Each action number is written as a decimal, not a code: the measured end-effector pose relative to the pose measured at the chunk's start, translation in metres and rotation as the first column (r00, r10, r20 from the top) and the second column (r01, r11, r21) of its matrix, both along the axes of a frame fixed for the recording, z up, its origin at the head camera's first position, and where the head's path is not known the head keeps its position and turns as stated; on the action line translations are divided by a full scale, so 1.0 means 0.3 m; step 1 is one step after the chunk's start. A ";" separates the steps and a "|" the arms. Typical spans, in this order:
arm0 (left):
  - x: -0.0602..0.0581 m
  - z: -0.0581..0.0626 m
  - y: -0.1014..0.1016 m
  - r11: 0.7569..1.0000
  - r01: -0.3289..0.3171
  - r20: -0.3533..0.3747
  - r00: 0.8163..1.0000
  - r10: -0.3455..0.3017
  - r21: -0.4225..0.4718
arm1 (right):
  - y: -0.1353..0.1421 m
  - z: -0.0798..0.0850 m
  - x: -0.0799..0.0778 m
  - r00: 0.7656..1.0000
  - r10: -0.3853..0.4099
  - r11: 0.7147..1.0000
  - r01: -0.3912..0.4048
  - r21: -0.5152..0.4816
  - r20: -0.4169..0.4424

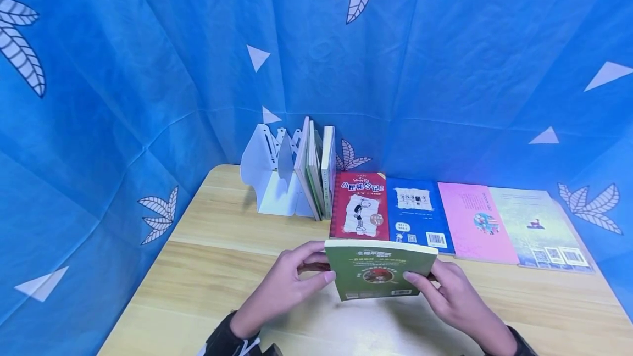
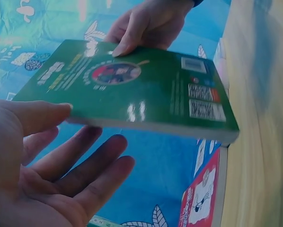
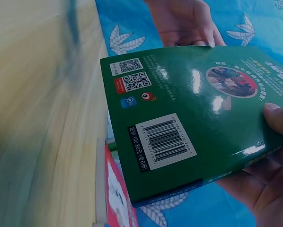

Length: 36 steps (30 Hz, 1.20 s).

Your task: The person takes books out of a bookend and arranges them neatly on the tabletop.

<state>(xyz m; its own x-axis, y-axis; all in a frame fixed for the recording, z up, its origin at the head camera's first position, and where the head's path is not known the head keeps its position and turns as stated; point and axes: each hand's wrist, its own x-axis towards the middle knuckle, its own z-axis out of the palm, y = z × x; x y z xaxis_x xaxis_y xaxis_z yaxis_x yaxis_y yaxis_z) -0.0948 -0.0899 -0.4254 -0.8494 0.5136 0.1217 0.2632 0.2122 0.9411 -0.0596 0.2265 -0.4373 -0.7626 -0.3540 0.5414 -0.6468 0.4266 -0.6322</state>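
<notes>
A green paperback book [image 1: 379, 273], back cover up with a barcode and a round picture, is held tilted above the table in front of me. My right hand [image 1: 457, 295] grips its right side, thumb on the cover and fingers underneath. At the opposite side is my left hand [image 1: 292, 279]. Its thumb tip meets the book's edge in the left wrist view, while the other fingers [image 2: 101, 175] spread loosely below. Whether those fingers touch the underside, I cannot tell.
A white expandable bookend rack [image 1: 274, 191] stands at the back left with several upright books [image 1: 316, 174] against its right part. Right of it lie a red book [image 1: 360, 207], a blue book [image 1: 419, 213], a pink book [image 1: 475, 224] and a pale green book [image 1: 539, 229]. Blue curtain [image 1: 346, 70] surrounds the wooden table [image 1: 198, 279].
</notes>
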 end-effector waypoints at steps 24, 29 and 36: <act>-0.105 -0.007 -0.008 0.883 -0.427 -0.127 0.882 0.455 0.197 | 0.197 0.001 0.069 0.950 -0.305 0.950 0.298 0.093 0.072; -0.127 -0.003 -0.005 0.851 -0.492 -0.077 0.856 0.511 0.182 | 0.244 0.001 0.088 0.933 -0.357 0.931 0.351 0.098 0.054; -0.166 0.010 0.011 0.833 -0.526 -0.031 0.842 0.538 0.172 | 0.296 -0.010 0.111 0.872 -0.444 0.892 0.408 0.196 0.204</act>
<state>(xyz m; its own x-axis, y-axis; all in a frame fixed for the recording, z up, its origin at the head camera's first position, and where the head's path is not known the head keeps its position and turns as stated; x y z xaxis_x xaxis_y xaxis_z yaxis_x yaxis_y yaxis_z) -0.1444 -0.0865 -0.4223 -0.9711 -0.0451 0.2345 0.2214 0.1972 0.9550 -0.0263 0.3154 -0.4403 -0.9555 -0.0245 0.2939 -0.2200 0.7229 -0.6550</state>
